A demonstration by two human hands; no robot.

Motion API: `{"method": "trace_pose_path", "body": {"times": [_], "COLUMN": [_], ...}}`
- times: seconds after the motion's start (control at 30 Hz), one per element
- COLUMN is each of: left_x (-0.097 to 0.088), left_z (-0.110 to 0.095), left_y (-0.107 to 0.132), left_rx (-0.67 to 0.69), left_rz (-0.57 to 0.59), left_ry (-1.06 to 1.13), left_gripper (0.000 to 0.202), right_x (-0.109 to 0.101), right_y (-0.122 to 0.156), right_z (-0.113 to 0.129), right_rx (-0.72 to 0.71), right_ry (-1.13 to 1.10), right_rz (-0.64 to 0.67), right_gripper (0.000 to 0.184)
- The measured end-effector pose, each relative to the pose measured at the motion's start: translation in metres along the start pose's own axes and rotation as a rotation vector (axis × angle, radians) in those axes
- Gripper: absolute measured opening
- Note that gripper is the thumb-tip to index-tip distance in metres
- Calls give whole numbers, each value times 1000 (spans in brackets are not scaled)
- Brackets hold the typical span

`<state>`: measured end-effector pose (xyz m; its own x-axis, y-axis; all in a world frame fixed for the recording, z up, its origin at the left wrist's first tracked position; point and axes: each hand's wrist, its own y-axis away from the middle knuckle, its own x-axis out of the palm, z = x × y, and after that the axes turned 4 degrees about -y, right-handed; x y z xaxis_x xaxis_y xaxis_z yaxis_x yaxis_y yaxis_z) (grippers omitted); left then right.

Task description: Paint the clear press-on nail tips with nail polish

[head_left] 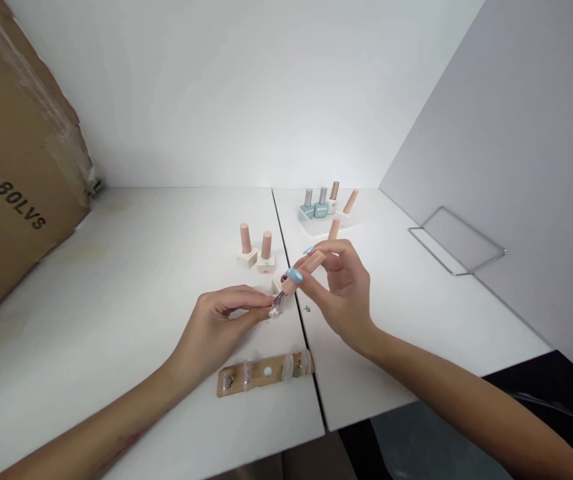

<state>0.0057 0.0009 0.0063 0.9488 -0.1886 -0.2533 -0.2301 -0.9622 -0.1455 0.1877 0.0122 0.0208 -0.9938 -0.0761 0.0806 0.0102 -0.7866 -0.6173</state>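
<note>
Left hand (pixel 221 321) pinches a clear nail tip (pixel 276 310) below the brush (pixel 313 261) the right hand (pixel 347 293) pinches

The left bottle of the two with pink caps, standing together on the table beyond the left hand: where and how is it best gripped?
Probably by its tall pink cap, pinched from the left and slightly above: the cap stands upright, clear above the squat white body, and the neighbouring bottle crowds its right side.
</note>
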Motion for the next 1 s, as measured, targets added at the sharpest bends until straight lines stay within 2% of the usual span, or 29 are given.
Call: {"method": "trace_pose_path", "body": {"times": [0.13,0.27,0.33,0.4,0.57,0.63,0.7,0.83,0.9,1.0], "left_x": [0,0,0,0,0,0,0,0,0,1], "left_z": [0,1,1,1,2,2,3,3,4,4], "left_y": [0,0,0,1,1,1,1,0,1,1], "left_rx": [4,35,50,44,39,47,53,75,72,53], "left_rz": [11,16,27,23,14,17,15,18,19,17], "left_ry": [-19,-38,-49,-55,-69,-77,-78,-80,-86,-94], "left_gripper": [13,13,14,14,13,13,13,14,13,11], "right_x": [-3,-3,-2,-1,-1,-2,-2,-2,-1,-1], "right_y": [-4,-1,2,2,-2,-3,-2,2,3,0], "right_z": [1,2,2,1,1,1,1,-1,-1,0], "right_rx": [22,-65,-56,-29,49,26,-35,-69,-28,55], "right_ry": [39,-50,-49,-10,57,64,46,-12,23,83], "right_rz": [-114,57,122,95,-82,-118,-88,98,88,-8], "right_gripper": [21,27,28,27,21,21,22,26,26,22]}}
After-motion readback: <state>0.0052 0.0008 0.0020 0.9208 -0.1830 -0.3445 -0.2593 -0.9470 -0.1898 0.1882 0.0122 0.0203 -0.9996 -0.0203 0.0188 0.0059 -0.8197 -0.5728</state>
